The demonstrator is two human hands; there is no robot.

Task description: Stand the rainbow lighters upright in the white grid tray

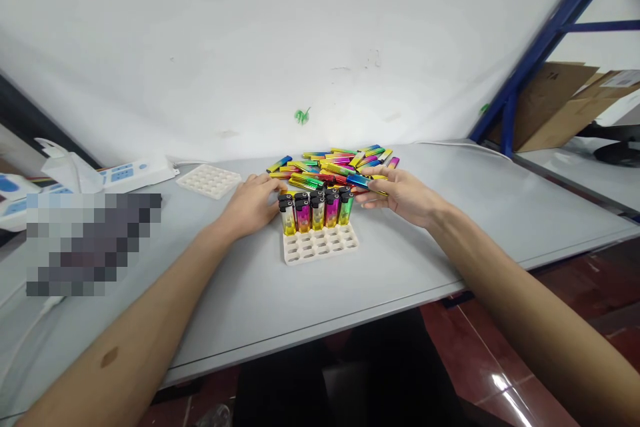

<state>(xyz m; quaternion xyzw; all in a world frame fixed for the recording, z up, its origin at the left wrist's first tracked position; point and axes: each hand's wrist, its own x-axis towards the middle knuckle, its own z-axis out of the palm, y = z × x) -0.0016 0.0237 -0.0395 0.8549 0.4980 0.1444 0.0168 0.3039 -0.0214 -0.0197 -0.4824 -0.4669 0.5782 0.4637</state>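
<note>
A white holder [323, 247] with rows of slots stands on the grey table. Lighters with black tops and shiny clear, purple and green bodies [318, 215] are upright in its back rows, while its front slots show bare. Beside the holder's back left corner, my left hand [254, 203] is closed with bent fingers; the lighters partly hide its fingertips and whatever they grip. My right hand [394, 195] pinches a blue metallic lighter [358, 180], lying roughly flat, to the right of the upright ones. Behind both hands spreads a loose pile of multicoloured metallic lighters [336, 161].
Another white slotted holder [210, 180] lies at the back left. Power strips [125, 175] with a white plug and cables are further left, near a blurred-out patch. A blue metal frame [509, 117] and cardboard boxes [560, 107] stand at the right. The wall bounds the table behind.
</note>
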